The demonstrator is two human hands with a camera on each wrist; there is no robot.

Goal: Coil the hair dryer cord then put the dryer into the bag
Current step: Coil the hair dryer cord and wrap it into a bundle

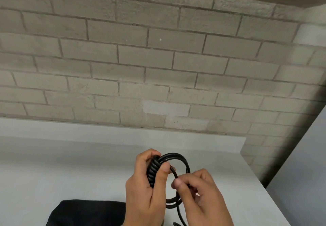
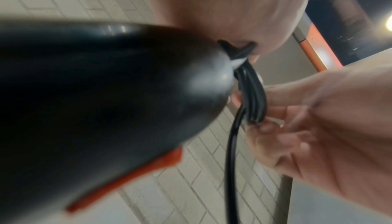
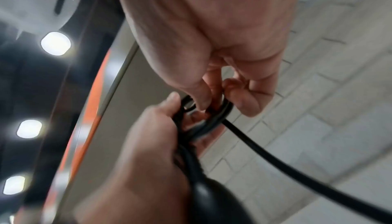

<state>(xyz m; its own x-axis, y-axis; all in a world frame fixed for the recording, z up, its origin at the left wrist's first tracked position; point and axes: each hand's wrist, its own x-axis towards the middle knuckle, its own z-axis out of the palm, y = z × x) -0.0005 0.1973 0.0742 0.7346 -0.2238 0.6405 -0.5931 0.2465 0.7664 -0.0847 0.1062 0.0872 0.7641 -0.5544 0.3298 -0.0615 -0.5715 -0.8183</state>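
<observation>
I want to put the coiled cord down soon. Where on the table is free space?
The table is bare left of the left hand, back to the brick wall. It is crowded near the front edge, where the black bag lies beside both hands.

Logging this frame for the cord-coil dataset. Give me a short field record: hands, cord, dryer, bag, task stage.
left hand: grips the wound cord bundle against the dryer's handle end
right hand: pinches a cord loop
cord: black, several loops gathered, a loose tail still hanging down
hair dryer: black with an orange part, held off the table
bag: black, lying on the white table, near edge
stage: coiling unfinished; dryer not in bag
</observation>
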